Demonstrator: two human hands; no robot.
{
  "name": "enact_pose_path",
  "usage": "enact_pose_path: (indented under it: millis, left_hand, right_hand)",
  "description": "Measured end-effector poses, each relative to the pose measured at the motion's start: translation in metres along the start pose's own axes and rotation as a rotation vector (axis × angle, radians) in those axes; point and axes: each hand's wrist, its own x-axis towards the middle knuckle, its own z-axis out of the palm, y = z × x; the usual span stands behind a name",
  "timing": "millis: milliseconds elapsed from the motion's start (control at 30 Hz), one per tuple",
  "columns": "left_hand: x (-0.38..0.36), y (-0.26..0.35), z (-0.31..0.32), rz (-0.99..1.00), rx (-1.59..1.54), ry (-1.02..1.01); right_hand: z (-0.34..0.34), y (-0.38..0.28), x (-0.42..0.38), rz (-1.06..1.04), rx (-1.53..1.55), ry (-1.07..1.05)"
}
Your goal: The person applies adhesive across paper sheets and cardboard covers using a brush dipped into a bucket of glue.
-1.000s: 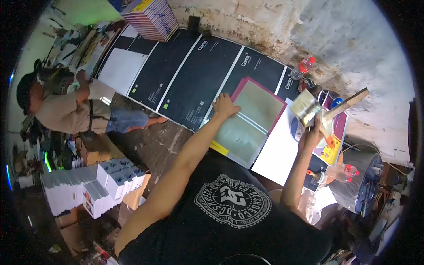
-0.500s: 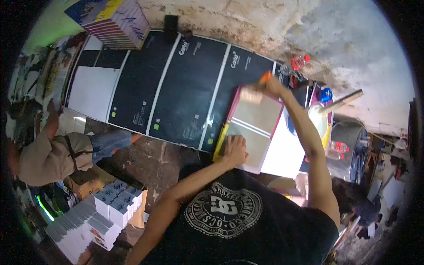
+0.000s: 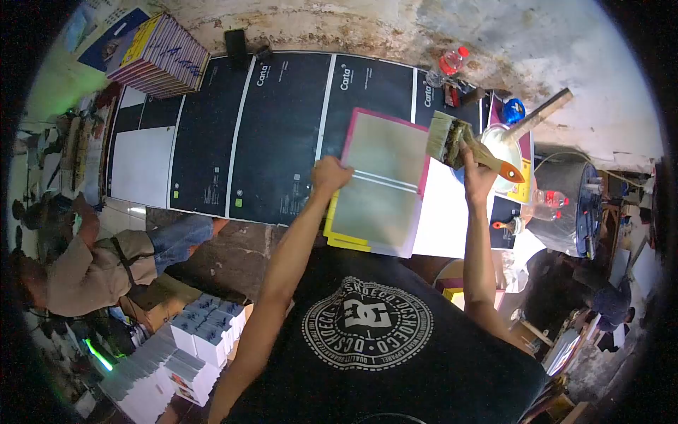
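Note:
My left hand (image 3: 332,176) is at the left edge of a pale board cover with pink and yellow borders (image 3: 381,177), its fingers closed on that edge. In my right hand (image 3: 477,169) is a wide, flat brush (image 3: 443,138), its bristles pointing left and its orange-tipped handle pointing right. The brush is just past the upper right corner of the cover. Beneath the cover and to its right lies a bright white sheet (image 3: 446,215). Behind my right hand stands a white tub (image 3: 507,150) with a wooden stick (image 3: 540,116) resting in it.
Dark boards marked Carta (image 3: 282,134) cover the table. A stack of books (image 3: 159,60) stands at the back left, a bottle (image 3: 450,62) at the back right. A small brush (image 3: 508,225) lies at right. Another person (image 3: 106,268) is at left, near white paper stacks (image 3: 205,328).
My right hand has moved down and right off the cover with the brush, which now shows clearly. My left hand has gone from on top of the cover to its left edge.

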Motion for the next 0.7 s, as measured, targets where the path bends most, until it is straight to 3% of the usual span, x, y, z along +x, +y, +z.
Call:
enact_pose_path:
  millis: [133, 233, 333, 433, 500, 567, 633, 667, 700]
  left_hand:
    - [0.012, -0.038, -0.02, -0.027, -0.183, -0.083]
    - [0.022, -0.059, -0.018, -0.012, -0.498, -0.142]
    - [0.037, -0.067, -0.016, -0.006, -0.512, -0.209]
    - [0.021, -0.057, -0.024, -0.037, -0.472, -0.199]
    - [0.023, -0.058, -0.029, -0.046, -0.478, -0.178]
    - [0.029, -0.065, -0.018, -0.054, -0.507, -0.246]
    - [0.037, -0.068, -0.01, -0.045, -0.522, -0.227]
    - [0.027, -0.062, -0.02, -0.041, -0.513, -0.247]
    - [0.024, -0.058, -0.028, -0.035, -0.501, -0.268]
  right_hand:
    - [0.016, 0.051, -0.027, 0.018, -0.021, 0.141]
    - [0.084, 0.055, -0.057, 0.08, -0.047, -0.014]
    - [0.161, 0.051, -0.074, -0.175, -0.214, -0.13]
    - [0.137, 0.069, -0.066, 0.024, -0.337, -0.277]
    - [0.094, 0.114, -0.055, -0.032, -0.386, -0.228]
    - [0.069, 0.061, -0.068, 0.067, -0.271, -0.03]
    - [0.068, 0.067, -0.092, 0.002, -0.384, 0.1]
    - [0.073, 0.074, -0.111, -0.063, -0.338, 0.01]
    - [0.089, 0.082, -0.14, 0.012, -0.229, -0.005]
